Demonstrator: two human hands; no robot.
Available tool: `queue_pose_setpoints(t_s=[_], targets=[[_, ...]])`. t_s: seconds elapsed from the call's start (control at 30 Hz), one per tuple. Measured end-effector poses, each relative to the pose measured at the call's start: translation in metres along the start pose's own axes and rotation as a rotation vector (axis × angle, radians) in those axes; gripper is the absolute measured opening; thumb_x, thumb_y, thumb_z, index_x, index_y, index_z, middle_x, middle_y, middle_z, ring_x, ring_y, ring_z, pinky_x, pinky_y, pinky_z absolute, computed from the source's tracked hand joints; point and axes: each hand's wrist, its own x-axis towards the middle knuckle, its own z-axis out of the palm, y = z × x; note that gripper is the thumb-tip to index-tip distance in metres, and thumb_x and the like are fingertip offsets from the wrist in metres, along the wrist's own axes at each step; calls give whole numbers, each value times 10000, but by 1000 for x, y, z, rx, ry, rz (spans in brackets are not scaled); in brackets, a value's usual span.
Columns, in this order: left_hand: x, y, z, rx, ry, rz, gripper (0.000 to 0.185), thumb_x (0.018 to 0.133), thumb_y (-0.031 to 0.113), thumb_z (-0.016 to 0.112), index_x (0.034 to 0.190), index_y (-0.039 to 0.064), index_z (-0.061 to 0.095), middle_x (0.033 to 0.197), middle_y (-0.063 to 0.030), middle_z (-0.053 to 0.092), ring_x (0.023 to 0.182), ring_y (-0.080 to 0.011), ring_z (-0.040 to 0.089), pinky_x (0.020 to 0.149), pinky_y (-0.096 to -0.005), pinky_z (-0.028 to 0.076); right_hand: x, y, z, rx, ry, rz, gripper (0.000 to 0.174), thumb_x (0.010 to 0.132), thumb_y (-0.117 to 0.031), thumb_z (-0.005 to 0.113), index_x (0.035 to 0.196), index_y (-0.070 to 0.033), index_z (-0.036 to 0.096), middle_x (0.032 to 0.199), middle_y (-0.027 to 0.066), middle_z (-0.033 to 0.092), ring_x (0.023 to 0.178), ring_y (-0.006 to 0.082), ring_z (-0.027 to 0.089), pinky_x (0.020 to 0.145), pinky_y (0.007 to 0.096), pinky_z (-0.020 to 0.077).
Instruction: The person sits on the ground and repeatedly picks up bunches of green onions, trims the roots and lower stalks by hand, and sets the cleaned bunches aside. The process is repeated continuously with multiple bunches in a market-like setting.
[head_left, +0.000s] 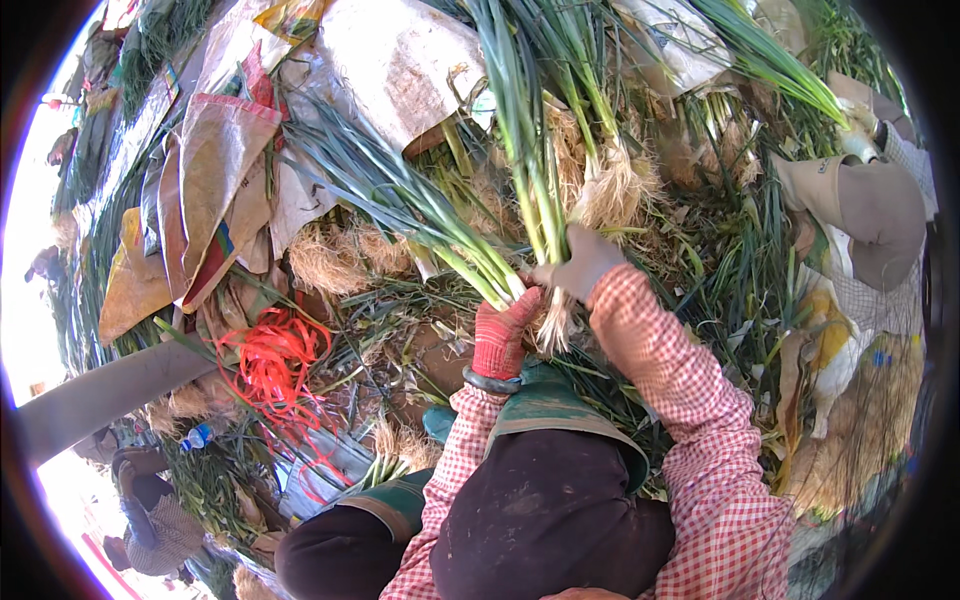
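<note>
My left hand, in a red knit glove, grips the white ends of a bunch of large green onions. Their long leaves fan out to the upper left. My right hand, in a greyish glove, is closed around the lower stalks of other green onions, whose leaves point up and away. Pale roots hang below that hand. Both hands nearly touch, just beyond my knee. The fingertips of my left hand are partly hidden behind the stalks.
Red plastic ribbon lies tangled at left, near a grey pole. Woven sacks cover rooted onion bundles. Leaf trimmings litter the ground. One co-worker sits at right, another person at lower left.
</note>
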Motion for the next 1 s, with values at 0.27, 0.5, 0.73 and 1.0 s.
queue_pose_setpoints(t_s=[0.27,0.5,0.73,1.0], targets=[[-6,2,-23,6,57,-105,311,852,85,729,1133,-1,626,964,-61,687,824,-163,664,721,-286,542,7,0,-51,226,255,124,351,919,-291,647,1134,-17,605,888,76,650,702,175,616,657,314,548],[-12,0,-20,74,-111,-112,334,811,78,754,1112,5,630,942,-51,688,797,-152,659,686,-278,535,14,-18,-32,60,365,-212,493,884,-328,686,1283,-66,560,1139,133,657,1099,267,605,947,428,498],[-19,0,-21,77,41,-145,313,796,43,749,1086,26,633,897,-39,685,757,-145,653,680,-274,531,50,-1,26,673,164,-229,239,925,-298,648,937,-60,666,872,85,679,739,164,607,740,336,539],[-3,-12,-35,-70,134,4,340,849,79,659,1174,41,567,981,-84,668,827,-228,690,674,-361,607,22,82,41,1272,-404,-574,262,906,-299,681,964,-49,627,956,123,695,910,234,673,796,409,546]])
